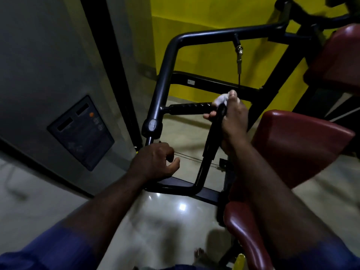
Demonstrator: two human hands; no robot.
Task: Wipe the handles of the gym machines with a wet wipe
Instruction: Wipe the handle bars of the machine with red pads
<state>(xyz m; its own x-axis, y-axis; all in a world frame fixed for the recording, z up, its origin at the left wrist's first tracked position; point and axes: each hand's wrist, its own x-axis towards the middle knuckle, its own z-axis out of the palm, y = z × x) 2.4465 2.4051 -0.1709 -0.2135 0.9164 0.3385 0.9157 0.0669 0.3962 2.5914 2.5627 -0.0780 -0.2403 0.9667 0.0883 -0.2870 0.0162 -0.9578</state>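
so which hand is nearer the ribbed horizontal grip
Right. The right hand grips the wipe at the ribbed grip's right end. The left hand hangs lower, by the bottom frame bar, apart from that grip.

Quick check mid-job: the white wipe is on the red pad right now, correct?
Not quite. The white wipe is at the free end of the black ribbed handle, not on the red pad. The head view shows it.
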